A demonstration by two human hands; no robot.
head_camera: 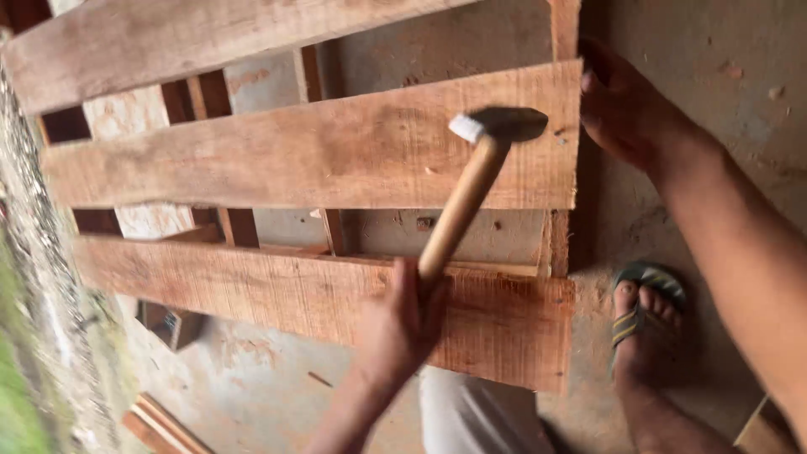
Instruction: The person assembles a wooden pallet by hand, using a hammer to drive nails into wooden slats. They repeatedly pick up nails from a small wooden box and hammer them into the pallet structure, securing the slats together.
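Observation:
My left hand (402,324) is closed around the lower end of a hammer's wooden handle (458,210). The hammer's metal head (498,124) hovers blurred over the middle plank (294,155) near its right end. My right hand (626,105) grips the right end of that plank, fingers curled around the edge. The plank belongs to a rough reddish wooden pallet-like frame; a nearer plank (252,290) lies below my left hand and a farther plank (168,38) runs across the top.
The frame lies on a dusty concrete floor (714,50). My foot in a striped sandal (643,324) stands right of the nearer plank. Loose wood strips (160,424) lie at the lower left, beside a rough stone edge (34,277).

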